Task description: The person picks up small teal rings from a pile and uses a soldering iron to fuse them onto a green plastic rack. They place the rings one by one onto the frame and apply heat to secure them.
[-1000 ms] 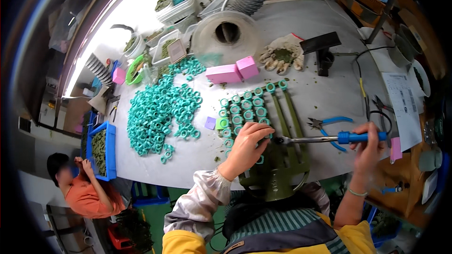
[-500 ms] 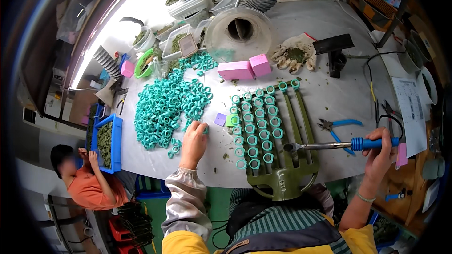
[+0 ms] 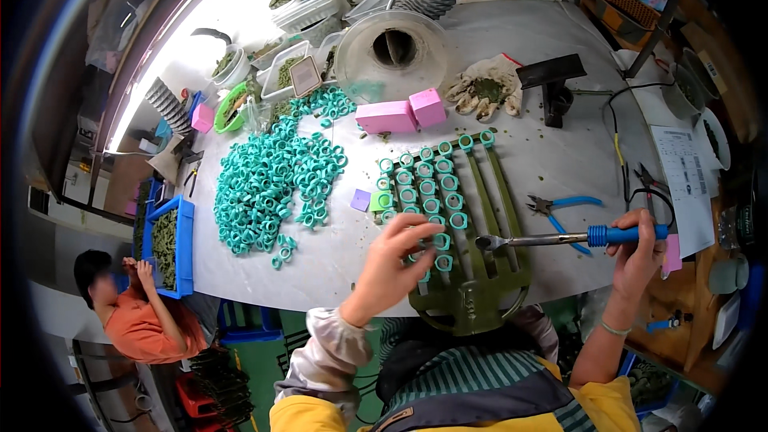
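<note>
The green slotted frame [image 3: 470,294] lies under and to the right of your left hand [image 3: 391,266], its left-hand bars lined with teal rings and its two right-hand bars bare but for one ring at each far end. That hand's fingers are bent over the near rings, though whether they pinch one you cannot tell; your right hand [image 3: 638,254] grips the blue-handled tool [image 3: 552,238], beyond which, leftward, the frame sits.

One head-worn fisheye camera faces steeply down from close above the counter [image 3: 328,268], which fills the frame's centre.
</note>
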The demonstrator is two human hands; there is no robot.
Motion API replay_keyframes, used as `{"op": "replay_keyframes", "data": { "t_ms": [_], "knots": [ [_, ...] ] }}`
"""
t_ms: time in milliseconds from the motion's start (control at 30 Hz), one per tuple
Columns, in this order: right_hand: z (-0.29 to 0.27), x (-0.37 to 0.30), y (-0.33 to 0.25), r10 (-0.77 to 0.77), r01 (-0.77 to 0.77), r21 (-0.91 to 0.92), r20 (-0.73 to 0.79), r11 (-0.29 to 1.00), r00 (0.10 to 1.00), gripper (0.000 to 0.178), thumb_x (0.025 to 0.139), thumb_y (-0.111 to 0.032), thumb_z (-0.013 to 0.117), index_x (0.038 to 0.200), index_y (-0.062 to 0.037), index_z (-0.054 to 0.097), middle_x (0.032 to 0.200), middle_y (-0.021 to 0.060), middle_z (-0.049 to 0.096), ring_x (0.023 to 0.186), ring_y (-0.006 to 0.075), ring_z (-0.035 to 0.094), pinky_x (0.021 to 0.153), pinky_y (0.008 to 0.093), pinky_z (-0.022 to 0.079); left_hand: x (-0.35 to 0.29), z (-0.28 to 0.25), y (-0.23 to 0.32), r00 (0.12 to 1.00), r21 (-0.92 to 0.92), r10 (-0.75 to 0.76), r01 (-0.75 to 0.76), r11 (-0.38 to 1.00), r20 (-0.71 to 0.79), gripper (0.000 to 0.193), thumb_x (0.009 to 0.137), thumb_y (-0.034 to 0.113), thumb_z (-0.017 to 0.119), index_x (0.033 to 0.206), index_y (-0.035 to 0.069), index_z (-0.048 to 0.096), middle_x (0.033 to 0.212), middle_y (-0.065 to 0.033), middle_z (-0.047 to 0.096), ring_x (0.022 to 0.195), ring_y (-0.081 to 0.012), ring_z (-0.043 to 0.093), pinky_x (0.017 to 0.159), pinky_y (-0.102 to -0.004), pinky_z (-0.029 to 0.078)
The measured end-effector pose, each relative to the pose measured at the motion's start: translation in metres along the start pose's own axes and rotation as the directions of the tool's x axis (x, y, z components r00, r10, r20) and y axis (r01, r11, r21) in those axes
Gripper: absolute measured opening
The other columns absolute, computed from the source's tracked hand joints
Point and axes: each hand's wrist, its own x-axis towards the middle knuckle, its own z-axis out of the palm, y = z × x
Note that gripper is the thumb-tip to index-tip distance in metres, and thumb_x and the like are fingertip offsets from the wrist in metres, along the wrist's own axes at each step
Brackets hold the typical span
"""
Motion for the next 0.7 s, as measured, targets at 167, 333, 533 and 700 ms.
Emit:
{"op": "replay_keyframes", "data": {
  "t_ms": [167, 333, 533, 700],
  "knots": [
    [0.003, -0.006, 0.009, 0.040, -0.042, 0.050, 0.042, 0.998, 0.998, 0.033, 0.095, -0.024, 0.061, 0.074, 0.0011, 0.065, 0.072, 0.0113, 0.067, 0.046, 0.0140, 0.056, 0.043, 0.0227, 0.045, 0.010, 0.034, -0.001, 0.976, 0.304, 0.213, -0.216, 0.928, 0.042, 0.034, 0.080, -0.001, 0.072, 0.113, 0.006, 0.068, 0.112, -0.0083, 0.065, 0.102, -0.0271, 0.059, 0.086, -0.0371, 0.051],
    [0.013, -0.011, 0.018, 0.060, -0.067, 0.070, 0.099, 0.995, 0.993, 0.035, 0.098, -0.022, 0.057, 0.075, 0.0030, 0.066, 0.071, 0.0107, 0.067, 0.046, 0.0138, 0.056, 0.043, 0.0237, 0.046, 0.013, 0.045, -0.006, 0.977, 0.334, 0.199, -0.212, 0.918, 0.074, 0.033, 0.080, 0.001, 0.072, 0.112, 0.006, 0.069, 0.112, -0.0086, 0.066, 0.103, -0.0302, 0.059, 0.089, -0.0394, 0.049],
    [-0.008, 0.000, 0.009, 0.004, -0.004, 0.021, 0.029, 1.000, 1.000, 0.034, 0.096, -0.024, 0.058, 0.072, -0.0004, 0.064, 0.069, 0.0094, 0.065, 0.043, 0.0120, 0.052, 0.039, 0.0219, 0.041, 0.014, 0.044, -0.005, 0.972, 0.344, 0.214, -0.234, 0.909, 0.095, 0.031, 0.079, 0.002, 0.072, 0.110, 0.005, 0.069, 0.112, -0.0089, 0.067, 0.102, -0.0306, 0.059, 0.090, -0.0401, 0.049],
    [-0.010, 0.005, 0.004, 0.012, -0.012, -0.004, -0.013, 1.000, 1.000, 0.033, 0.095, -0.023, 0.058, 0.070, -0.0018, 0.062, 0.067, 0.0075, 0.062, 0.041, 0.0107, 0.048, 0.036, 0.0200, 0.038, 0.027, 0.005, -0.015, 1.000, 0.102, -0.011, 0.011, 0.995, 0.002, 0.026, 0.080, 0.002, 0.070, 0.106, 0.004, 0.067, 0.101, -0.0118, 0.064, 0.096, -0.0312, 0.059, 0.087, -0.0399, 0.048]
  ]
}}
